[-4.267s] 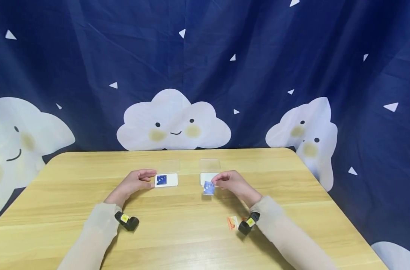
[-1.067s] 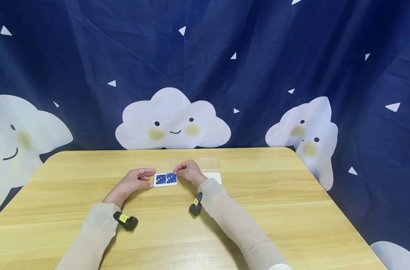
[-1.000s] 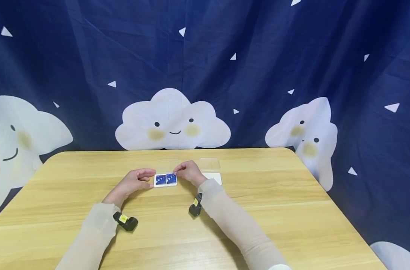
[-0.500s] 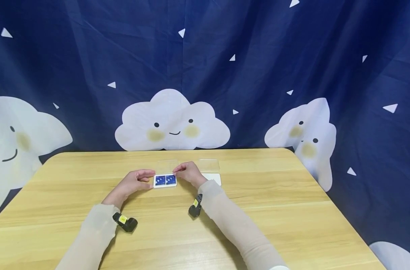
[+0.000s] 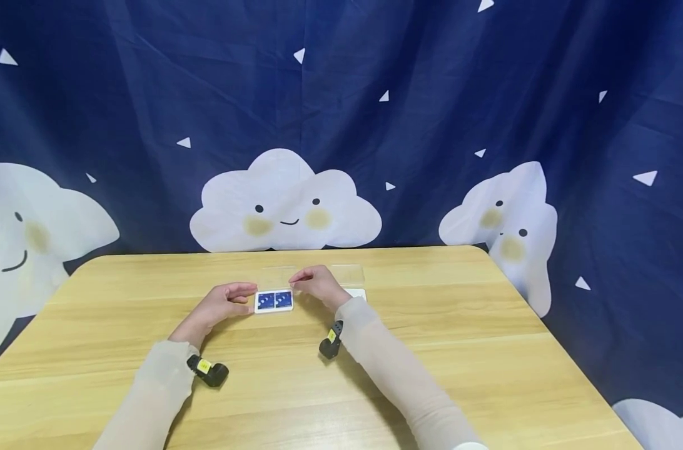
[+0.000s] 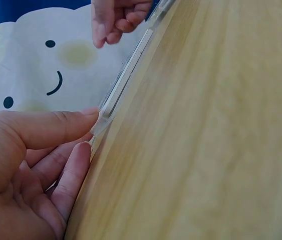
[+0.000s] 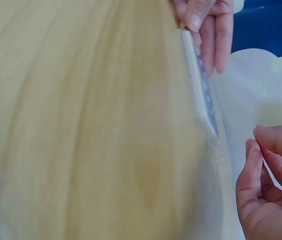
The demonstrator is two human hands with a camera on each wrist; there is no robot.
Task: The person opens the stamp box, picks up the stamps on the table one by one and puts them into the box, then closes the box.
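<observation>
A flat white-based case (image 5: 274, 310) lies on the table with its clear lid (image 5: 278, 276) folded back. Two blue square cards (image 5: 283, 299) with pale moon-like shapes sit side by side in it. My left hand (image 5: 213, 306) grips the case's left end, and in the left wrist view the thumb presses its corner. By the right end hovers my right hand (image 5: 321, 284), curled, thumb and fingertips together. In the right wrist view nothing shows between the right hand's fingertips (image 7: 255, 142). The second case (image 5: 358, 292) is partly hidden behind the right hand and wrist.
The second case's clear lid (image 5: 348, 274) also lies back. Both cases are near the far edge of the wooden table (image 5: 263, 387). A dark blue curtain (image 5: 431, 125) with smiling clouds hangs behind. Each sleeve carries a black wrist camera (image 5: 209, 372).
The right hand brought a blue card from the second case to the left one and let it go. It has since shifted slightly up and right. The left hand stays put.
</observation>
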